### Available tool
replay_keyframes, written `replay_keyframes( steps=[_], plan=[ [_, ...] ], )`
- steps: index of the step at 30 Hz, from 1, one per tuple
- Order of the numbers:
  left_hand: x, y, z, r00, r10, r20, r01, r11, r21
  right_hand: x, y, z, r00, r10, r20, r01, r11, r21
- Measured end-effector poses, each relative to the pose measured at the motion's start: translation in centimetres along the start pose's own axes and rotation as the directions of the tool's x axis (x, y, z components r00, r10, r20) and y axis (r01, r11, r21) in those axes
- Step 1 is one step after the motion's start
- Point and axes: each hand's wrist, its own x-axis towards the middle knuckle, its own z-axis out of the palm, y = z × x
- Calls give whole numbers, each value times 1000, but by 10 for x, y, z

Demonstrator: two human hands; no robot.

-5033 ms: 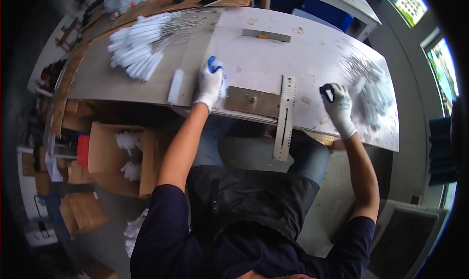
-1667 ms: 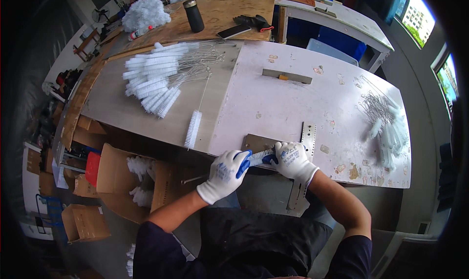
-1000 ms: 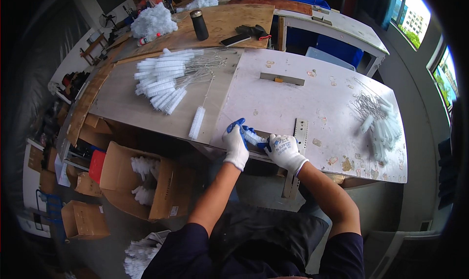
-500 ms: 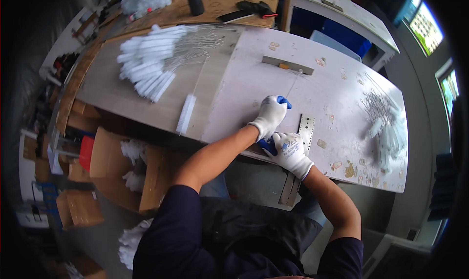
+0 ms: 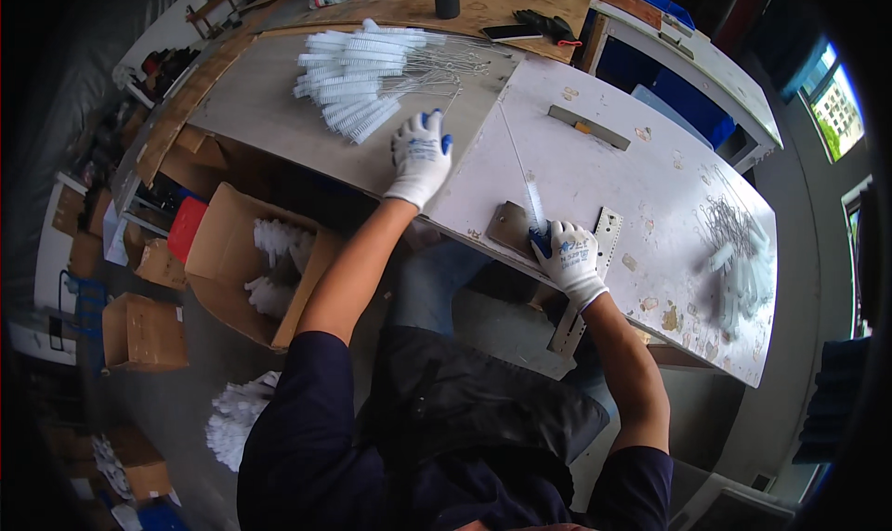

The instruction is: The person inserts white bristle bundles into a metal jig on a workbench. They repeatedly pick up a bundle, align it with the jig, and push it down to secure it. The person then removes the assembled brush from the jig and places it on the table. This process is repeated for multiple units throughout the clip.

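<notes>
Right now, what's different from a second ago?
The left hand has let go of the brush and moved left, near the brush pile; I can't tell whether it holds anything. The right hand still grips the brush. The brush pile and phone stayed put.

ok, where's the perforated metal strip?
Head view, right of centre: the perforated metal strip overhangs the near edge of the white bench, partly behind the right hand.
</notes>
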Motion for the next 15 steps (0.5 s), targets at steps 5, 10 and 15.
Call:
replay_keyframes(
  steps=[5,10,15],
  plan=[
    [-5,6,22,881,35,472,-109,985,131,-3,3,6,986,-99,-137,101,995,8],
    [-12,82,45,876,70,477,255,772,-582,-11,12,-1,940,128,-316,-52,970,239],
    [-42,89,57,737,-82,670,674,150,-723,-30,33,-14,879,375,-295,-214,863,458]
  ],
)
